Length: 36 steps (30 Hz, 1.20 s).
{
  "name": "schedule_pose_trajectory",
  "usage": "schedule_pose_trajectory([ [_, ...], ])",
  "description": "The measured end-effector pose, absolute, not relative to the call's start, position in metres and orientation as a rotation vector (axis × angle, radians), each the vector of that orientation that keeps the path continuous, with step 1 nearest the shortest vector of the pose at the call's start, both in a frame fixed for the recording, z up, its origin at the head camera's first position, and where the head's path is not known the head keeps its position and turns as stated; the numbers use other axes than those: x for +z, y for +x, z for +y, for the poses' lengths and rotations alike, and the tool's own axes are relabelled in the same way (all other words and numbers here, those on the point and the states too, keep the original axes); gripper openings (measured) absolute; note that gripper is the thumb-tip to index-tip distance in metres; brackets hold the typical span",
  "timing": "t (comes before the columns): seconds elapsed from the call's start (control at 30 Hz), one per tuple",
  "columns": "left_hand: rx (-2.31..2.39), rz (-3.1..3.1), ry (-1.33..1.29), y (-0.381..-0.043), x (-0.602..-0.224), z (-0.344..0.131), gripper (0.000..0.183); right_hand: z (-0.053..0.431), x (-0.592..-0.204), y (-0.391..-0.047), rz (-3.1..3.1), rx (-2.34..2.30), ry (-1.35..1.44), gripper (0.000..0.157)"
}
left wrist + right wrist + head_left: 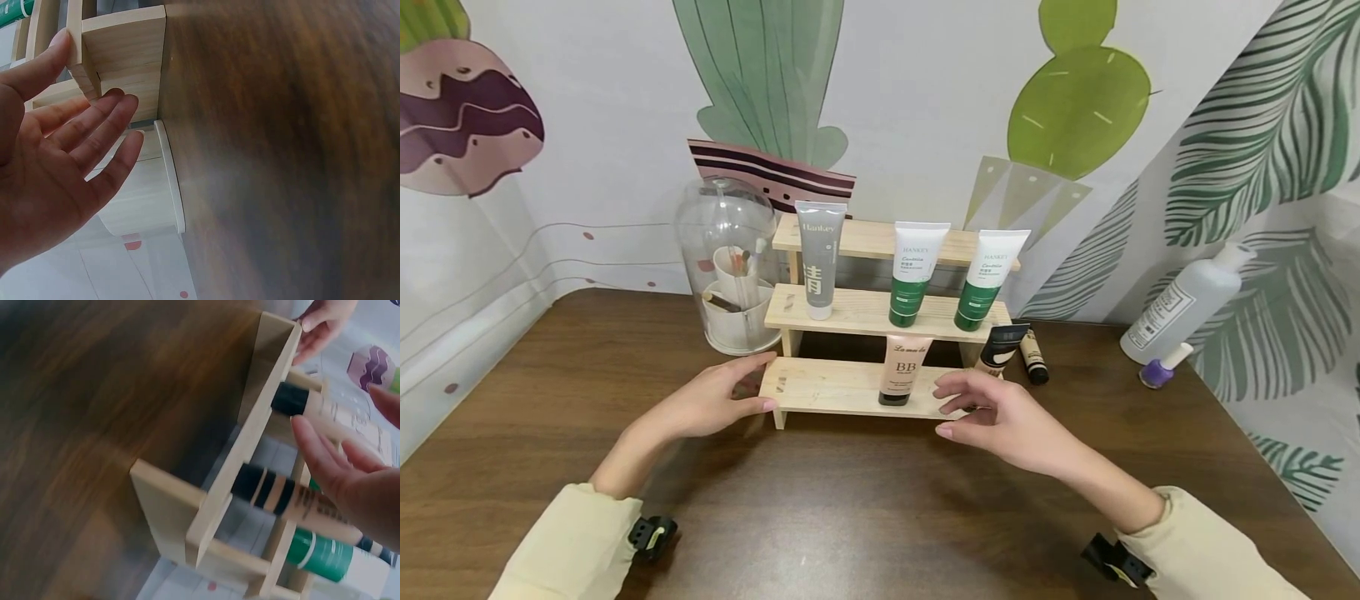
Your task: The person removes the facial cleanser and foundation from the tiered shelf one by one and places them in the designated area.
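A three-tier wooden rack (827,385) stands on the table. My left hand (711,402) holds the left end of its lowest shelf, thumb at the front edge and index finger at the back. My right hand (1007,421), fingers loosely bent and holding nothing, hovers before that shelf's right end. It partly hides a black-and-beige cosmetic tube (1000,348) there; in the right wrist view this tube (306,503) stands on its cap. A pink BB cream tube (904,371) stands near the shelf's middle. On the middle tier stand a grey tube (820,258) and two white-and-green tubes (917,271).
Behind the left hand, a clear domed container (726,250) encloses white cups with brushes. A small beige-and-black tube (1033,357) lies right of the rack. Farther right are a translucent bottle (1187,304) and a purple nail polish bottle (1159,372). A patterned cloth hangs behind.
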State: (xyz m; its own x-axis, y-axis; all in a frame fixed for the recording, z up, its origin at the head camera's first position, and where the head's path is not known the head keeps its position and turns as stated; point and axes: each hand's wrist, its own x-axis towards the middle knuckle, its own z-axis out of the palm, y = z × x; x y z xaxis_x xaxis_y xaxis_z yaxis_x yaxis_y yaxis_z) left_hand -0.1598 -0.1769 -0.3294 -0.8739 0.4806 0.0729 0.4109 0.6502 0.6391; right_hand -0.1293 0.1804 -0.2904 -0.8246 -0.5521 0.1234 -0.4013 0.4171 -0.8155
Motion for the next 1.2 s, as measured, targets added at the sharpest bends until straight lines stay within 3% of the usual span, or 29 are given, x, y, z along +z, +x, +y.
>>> schedule_pose_trajectory([
  [1.2,1.034,2.763,0.760,-0.162,-0.335,-0.179,0.063,0.140,-0.315,-0.152,2.662,-1.492,-0.814,0.038],
])
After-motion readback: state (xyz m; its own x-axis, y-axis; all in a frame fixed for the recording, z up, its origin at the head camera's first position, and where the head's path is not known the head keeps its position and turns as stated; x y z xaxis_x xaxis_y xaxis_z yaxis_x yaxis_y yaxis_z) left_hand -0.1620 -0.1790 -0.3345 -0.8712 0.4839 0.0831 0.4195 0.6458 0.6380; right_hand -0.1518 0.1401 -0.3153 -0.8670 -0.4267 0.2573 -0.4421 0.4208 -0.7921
